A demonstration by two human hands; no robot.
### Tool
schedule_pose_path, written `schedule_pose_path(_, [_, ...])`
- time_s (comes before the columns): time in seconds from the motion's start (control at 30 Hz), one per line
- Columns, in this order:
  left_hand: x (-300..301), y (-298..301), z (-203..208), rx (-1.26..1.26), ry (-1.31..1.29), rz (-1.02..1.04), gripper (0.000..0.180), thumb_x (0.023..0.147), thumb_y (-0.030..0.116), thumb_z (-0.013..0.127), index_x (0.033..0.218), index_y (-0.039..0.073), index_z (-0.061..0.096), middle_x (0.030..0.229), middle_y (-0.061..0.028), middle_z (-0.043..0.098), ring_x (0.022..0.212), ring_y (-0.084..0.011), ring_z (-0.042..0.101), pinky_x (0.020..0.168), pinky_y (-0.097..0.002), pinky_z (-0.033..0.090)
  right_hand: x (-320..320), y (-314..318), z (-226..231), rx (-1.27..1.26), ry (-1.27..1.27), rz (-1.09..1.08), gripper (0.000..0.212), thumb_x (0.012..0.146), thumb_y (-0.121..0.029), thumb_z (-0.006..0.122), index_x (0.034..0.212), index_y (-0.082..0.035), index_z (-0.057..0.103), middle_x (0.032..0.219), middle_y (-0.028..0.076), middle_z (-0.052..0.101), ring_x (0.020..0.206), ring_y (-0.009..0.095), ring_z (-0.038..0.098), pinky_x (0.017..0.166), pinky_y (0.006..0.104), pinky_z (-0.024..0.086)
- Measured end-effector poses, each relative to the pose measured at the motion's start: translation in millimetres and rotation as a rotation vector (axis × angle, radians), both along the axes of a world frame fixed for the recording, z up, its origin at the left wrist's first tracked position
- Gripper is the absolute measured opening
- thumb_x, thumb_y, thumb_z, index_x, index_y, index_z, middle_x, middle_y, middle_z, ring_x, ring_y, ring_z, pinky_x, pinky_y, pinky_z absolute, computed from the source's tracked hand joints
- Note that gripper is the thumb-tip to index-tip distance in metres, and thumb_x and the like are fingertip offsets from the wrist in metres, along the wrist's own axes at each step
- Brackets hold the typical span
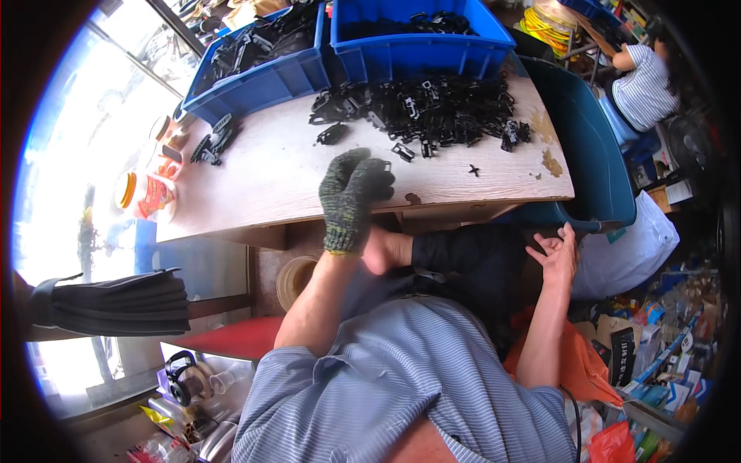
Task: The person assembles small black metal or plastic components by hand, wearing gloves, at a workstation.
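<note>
My left hand (347, 202) wears a dark green knitted glove and is raised over the front edge of the pale wooden table (262, 177). Its fingers are curled together; whatever they may hold is hidden. Beyond it lies a heap of small black plastic parts (440, 112), with a few loose ones (402, 151) at its near side. Bare and away from the table, my right hand (557, 255) is by the teal bin, its fingers apart and nothing in them. A small black cross-shaped piece (474, 170) lies alone on the tabletop.
Two blue crates (421, 58) of black parts stand at the back. More parts (216, 141) and jars (147, 194) sit at the left. A teal bin (594, 147) and white sack (629, 247) flank the table's right. Another person (644, 85) is at the far right.
</note>
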State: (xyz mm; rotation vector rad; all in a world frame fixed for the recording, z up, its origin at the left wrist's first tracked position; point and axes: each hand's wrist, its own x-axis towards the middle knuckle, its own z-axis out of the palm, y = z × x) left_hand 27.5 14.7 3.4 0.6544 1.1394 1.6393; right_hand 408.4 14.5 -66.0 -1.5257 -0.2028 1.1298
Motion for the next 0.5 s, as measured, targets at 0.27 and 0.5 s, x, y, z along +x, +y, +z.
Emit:
schedule_pose_path(0.27, [24,-6,-4,0.041,-0.064,-0.079,0.029,0.096,0.012,0.057,0.122,-0.001,0.056,0.097,-0.0135,0.067,0.082,-0.0201,0.068,0.068,-0.0318,0.058,-112,6,47,0.380,0.056,0.558,0.022,0.092,-0.021,0.066,0.099,-0.001,0.062,0.053,0.005,0.056,0.048,0.019,0.062,0.050,0.0414,0.060])
schedule_pose_path(0.5, [46,-16,-23,0.095,0.162,-0.146,0.030,0.095,0.012,0.061,0.123,0.002,0.058,0.100,-0.0072,0.066,0.087,-0.0132,0.064,0.074,-0.0270,0.054,-184,20,49,0.417,-0.013,0.783,0.019,0.087,-0.020,0.074,0.090,-0.002,0.068,0.065,0.000,0.061,0.044,0.007,0.051,0.040,0.0213,0.044])
